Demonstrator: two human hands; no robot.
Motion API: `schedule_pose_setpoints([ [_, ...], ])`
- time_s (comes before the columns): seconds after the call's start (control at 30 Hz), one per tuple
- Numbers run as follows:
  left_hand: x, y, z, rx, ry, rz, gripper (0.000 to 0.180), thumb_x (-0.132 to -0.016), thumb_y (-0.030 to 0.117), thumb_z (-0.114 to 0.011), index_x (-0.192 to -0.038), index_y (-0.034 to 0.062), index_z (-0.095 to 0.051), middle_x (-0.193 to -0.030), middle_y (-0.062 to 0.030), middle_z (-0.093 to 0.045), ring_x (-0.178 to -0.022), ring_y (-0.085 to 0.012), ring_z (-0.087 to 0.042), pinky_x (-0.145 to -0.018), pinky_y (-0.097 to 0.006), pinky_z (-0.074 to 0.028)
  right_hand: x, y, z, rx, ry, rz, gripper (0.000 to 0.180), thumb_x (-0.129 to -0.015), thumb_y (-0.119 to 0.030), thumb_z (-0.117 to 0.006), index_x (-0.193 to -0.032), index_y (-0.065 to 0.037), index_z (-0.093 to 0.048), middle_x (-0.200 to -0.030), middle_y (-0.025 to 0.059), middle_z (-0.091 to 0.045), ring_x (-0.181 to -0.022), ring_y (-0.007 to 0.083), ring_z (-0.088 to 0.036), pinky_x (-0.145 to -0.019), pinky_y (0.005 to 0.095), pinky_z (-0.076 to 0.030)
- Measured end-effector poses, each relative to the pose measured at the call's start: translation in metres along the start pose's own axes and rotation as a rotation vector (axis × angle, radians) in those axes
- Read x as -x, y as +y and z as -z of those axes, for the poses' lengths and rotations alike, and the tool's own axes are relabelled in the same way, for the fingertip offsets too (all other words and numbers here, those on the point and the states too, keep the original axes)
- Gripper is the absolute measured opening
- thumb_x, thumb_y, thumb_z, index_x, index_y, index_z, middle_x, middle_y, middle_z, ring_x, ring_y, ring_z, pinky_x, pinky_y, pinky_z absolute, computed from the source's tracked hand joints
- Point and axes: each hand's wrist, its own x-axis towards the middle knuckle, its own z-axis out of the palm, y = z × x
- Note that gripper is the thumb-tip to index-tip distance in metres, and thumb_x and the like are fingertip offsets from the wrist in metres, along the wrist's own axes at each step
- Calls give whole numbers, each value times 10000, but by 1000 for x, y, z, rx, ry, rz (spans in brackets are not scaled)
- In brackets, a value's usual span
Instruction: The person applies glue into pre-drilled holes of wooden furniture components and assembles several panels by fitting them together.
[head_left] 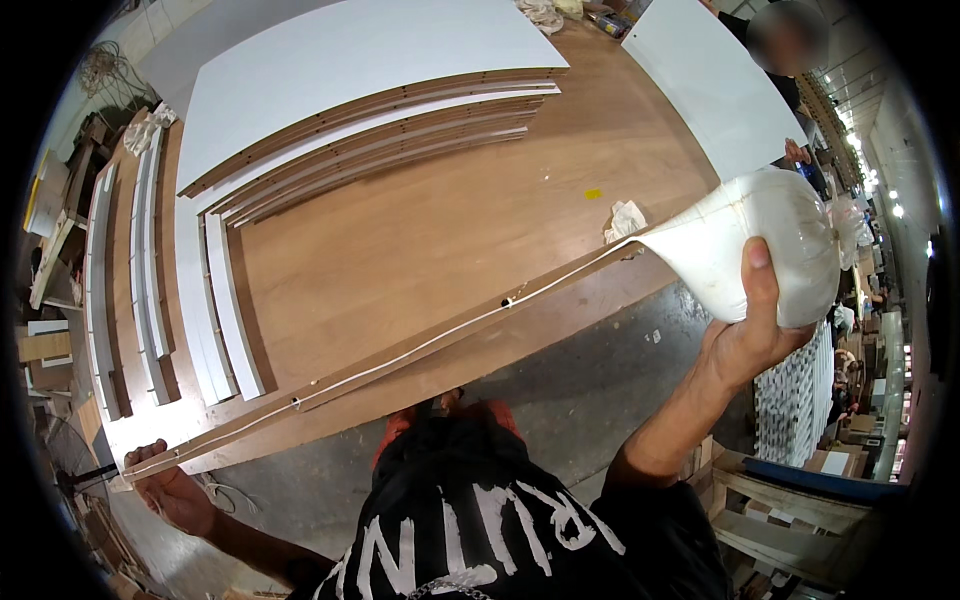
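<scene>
White glue bag point(770, 245) and white bead point(400, 355) on a brown wooden strip point(420, 385); white-faced panels point(350, 70) with brown edges; tan workbench point(440, 230); grey floor point(580, 390); 1 yellow scrap point(593, 194).

The left hand point(175, 492) grips the end of the wooden strip point(400, 365), its fingertips hidden under the wood; the right hand's point(752, 320) fingers are hidden behind the white glue bag point(760, 245); a co-worker point(790, 45) is blurred and mostly hidden behind a white panel point(705, 80)
</scene>
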Motion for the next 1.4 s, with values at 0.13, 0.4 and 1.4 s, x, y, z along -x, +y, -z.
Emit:
schedule_pose_setpoints([
  [0.13,1,-1,-1,-13,50,0,329,-971,210,-441,-1186,-40,-444,-1097,-134,-502,-1044,-231,-503,-967,-389,-409,-3,4,4,-7,17,-24,506,-656,-38,-721,-1120,92,-565,-1023,191,-629,-898,241,-624,-813,348,-508],
  [0.4,1,-1,-8,-39,70,-17,324,-979,223,-425,-1185,-26,-442,-1085,-125,-506,-1024,-223,-505,-979,-383,-386,-14,17,15,38,11,-15,640,-661,-64,-703,-1230,98,-457,-1094,220,-584,-945,293,-621,-809,378,-543],
  [1.4,2,-9,7,-297,240,-43,451,-1005,322,-268,-1297,-9,-364,-1206,-160,-493,-1136,-257,-501,-1042,-417,-350,-48,60,43,98,117,-20,530,-673,-21,-702,-1161,98,-530,-1060,209,-617,-907,255,-642,-780,354,-553],
])
